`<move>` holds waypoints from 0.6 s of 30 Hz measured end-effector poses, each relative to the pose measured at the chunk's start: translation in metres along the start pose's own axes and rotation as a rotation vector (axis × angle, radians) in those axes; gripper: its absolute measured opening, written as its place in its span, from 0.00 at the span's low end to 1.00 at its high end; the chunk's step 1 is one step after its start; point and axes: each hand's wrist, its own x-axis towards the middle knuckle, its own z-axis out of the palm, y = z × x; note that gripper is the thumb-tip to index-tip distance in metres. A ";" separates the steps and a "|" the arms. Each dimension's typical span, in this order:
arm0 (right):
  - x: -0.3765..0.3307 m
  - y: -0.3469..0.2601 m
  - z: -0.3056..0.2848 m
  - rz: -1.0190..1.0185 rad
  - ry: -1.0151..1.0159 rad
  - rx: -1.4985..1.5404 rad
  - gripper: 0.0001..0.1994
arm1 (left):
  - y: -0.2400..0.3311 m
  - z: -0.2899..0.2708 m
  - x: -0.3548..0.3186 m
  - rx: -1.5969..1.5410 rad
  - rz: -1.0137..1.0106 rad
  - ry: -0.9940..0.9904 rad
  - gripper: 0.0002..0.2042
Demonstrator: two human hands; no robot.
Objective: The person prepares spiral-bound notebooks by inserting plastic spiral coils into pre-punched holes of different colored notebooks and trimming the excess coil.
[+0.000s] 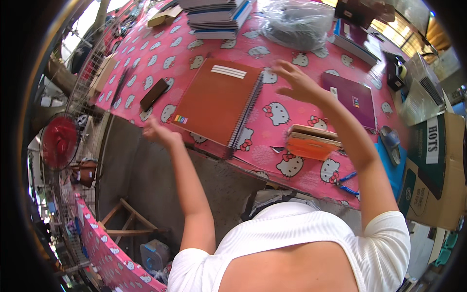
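A brown spiral-bound notebook (214, 104) lies on the pink table, its dark coil along the right side and a white label near its top. Just off its coil side, my right hand (299, 83) hovers with fingers and thumb apart, holding nothing. Beside the notebook's lower left corner is my left hand (163, 134), slightly blurred, its fingers apart and nothing seen in them. A dark phone-like slab (154, 94) rests above that hand. Under my right forearm, a purple notebook (357, 101) is partly covered.
Near the front edge sit an orange-fronted box (311, 144) and blue-handled pliers (347, 183). At the back stand a stack of books (214, 22), a clear plastic bag (294, 27) and more books (357, 41). A cardboard box (435, 170) stands right; a red fan (60, 142) left.
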 end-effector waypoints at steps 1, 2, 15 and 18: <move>-0.031 0.012 -0.021 0.012 -0.138 -0.112 0.26 | 0.016 -0.004 0.005 -0.015 -0.032 -0.082 0.13; -0.067 0.028 -0.042 0.044 -0.285 -0.225 0.23 | 0.061 0.017 -0.030 -0.155 -0.205 -0.089 0.11; -0.157 0.064 -0.048 0.228 -0.395 -0.178 0.14 | 0.109 0.151 -0.335 -0.157 -0.975 -1.187 0.15; -0.157 0.075 -0.051 0.142 -0.328 -0.001 0.14 | 0.056 0.211 -0.367 0.077 -1.248 -1.098 0.18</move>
